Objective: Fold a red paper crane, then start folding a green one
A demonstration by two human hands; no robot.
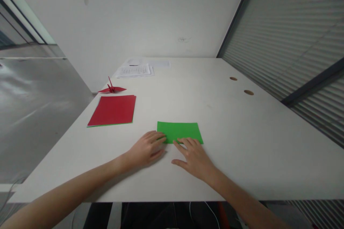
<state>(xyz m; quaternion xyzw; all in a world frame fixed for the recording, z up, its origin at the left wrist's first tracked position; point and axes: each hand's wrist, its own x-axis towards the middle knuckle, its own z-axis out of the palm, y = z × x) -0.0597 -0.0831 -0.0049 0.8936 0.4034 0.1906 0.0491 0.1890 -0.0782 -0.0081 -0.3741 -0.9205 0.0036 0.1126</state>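
Note:
A green paper (179, 130), folded into a rectangle, lies flat on the white table (242, 132) in front of me. My left hand (145, 148) rests palm down at its near left corner, fingers stretched out and the tips touching the paper's edge. My right hand (195, 157) lies flat just right of it, fingers spread, the tips pressing on the paper's near edge. Neither hand grips anything.
A stack of red paper sheets (113, 111) lies at the left, with a red paper crane (111, 88) behind it. White printed sheets (135, 69) sit at the far end by the wall. Two round cable holes (248, 92) are at the right.

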